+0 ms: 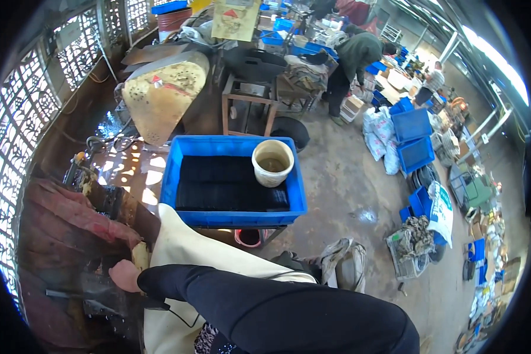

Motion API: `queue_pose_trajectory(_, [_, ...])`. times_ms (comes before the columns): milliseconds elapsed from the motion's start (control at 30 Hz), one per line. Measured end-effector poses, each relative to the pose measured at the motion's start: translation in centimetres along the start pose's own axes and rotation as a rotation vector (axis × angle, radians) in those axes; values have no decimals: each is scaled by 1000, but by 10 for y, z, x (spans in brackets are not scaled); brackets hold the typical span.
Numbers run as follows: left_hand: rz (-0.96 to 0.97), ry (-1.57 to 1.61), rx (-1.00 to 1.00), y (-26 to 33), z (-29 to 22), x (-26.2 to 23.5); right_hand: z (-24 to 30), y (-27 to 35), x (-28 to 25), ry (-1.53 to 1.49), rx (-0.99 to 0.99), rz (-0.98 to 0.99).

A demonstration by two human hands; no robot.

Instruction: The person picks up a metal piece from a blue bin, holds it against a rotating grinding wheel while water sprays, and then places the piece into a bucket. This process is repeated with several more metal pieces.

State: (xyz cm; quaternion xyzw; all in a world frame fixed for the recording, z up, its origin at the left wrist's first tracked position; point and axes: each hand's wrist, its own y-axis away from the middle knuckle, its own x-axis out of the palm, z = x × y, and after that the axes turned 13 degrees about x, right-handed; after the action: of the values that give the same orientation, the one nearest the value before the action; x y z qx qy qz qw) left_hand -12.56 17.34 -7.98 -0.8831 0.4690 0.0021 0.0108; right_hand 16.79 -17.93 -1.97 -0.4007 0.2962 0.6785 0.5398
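Beside the blue crate (pixel 233 218), one hand (pixel 125 275) reaches machinery, its grip perhaps closed, fingers hidden.

Workshop floor, counted by kind

One cream bucket (pixel 272 163) is set in one large blue crate (pixel 236 218); two smaller blue crates (pixel 412 139) are stacked further off, one hand (pixel 125 275) is seen, and one person (pixel 355 59) is bent over.

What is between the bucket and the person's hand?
In the head view, the blue crate with its dark stacked pieces, then a cream cloth, lie between the cream bucket and the hand.
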Motion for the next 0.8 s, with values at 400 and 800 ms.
queue_pose_trajectory(400, [-121,-828,452,11,-81,133,8,5,6,20,-53,-38])
queue_pose_trajectory(800, [120,-1022,553,-8,-56,164,-3,1,12,-31,-10,-34])
